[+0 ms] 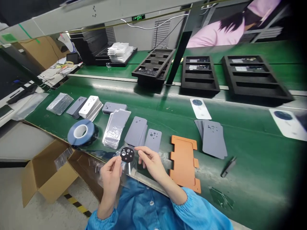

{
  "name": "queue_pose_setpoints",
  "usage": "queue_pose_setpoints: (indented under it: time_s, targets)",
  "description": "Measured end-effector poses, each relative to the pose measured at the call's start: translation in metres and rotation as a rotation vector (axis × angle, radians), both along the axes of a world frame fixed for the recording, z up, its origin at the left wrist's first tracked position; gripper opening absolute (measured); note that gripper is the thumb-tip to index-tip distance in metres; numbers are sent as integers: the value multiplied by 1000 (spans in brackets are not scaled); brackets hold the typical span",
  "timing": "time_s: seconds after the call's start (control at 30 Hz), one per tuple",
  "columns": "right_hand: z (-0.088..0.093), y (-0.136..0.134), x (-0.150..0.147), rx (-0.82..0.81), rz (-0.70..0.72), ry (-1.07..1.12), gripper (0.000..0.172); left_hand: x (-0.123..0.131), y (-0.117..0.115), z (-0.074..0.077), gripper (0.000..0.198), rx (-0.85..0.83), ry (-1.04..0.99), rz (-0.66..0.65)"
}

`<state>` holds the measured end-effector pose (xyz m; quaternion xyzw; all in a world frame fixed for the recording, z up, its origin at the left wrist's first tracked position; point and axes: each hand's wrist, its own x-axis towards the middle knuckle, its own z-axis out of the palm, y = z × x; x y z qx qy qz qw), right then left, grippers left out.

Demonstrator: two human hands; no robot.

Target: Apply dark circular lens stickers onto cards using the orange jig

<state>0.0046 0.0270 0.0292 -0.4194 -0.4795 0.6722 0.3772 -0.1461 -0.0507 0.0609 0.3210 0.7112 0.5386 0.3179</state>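
Observation:
Between the thumb and fingers of my left hand (pixel 111 172) is a black camera lens cover (pixel 127 155) with several round holes, held at the bench's front edge. Clear film shows around and below it. My right hand (pixel 151 161) is close by on the right, thumb and index finger nearly together at the film's edge; what they pinch, if anything, is too small to make out. Just beyond the hands lie a grey phone back panel (pixel 153 139) and a stack of grey panels (pixel 136 129). An orange fixture plate (pixel 184 161) lies right of my right hand.
A roll of blue tape (pixel 72 132), a wrapped stack (pixel 115 127) and white panels (pixel 90 107) lie left. Fanned grey panels (pixel 213 140) and a dark knife-like tool (pixel 229 166) lie right. Black trays (pixel 200 76) stand behind. An open carton (pixel 48 172) sits below; a person (pixel 218 32) is opposite.

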Motion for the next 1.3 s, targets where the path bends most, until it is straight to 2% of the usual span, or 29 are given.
queue_pose_setpoints:
  time_s: [0.13, 0.3, 0.4, 0.53, 0.67, 0.77, 1.0, 1.3]
  targets:
    - [9, -3, 38, -47, -115, 7, 36, 37, 13, -6, 35, -6, -50, -149]
    - [-1, 9, 106, 4, -279, -109, 37, 83, 31, -23, 35, -49, -118, -411]
    - [-11, 24, 150, 54, -316, -291, 35, 106, 46, -33, 29, -66, -61, -544]
    - [-19, 39, 187, 181, -293, -610, 29, 132, 78, -46, 13, -40, 58, -578]
    - [-23, 45, 196, 337, -254, -740, 27, 150, 110, -59, 7, -33, 102, -579]
    - [-26, 45, 197, 356, -251, -761, 28, 158, 122, -64, 7, -47, 105, -592]
    - [-28, 47, 199, 351, -261, -725, 27, 165, 128, -62, 9, -90, 110, -584]
    - [-29, 46, 201, 328, -285, -615, 27, 164, 131, -63, 9, -65, 88, -593]
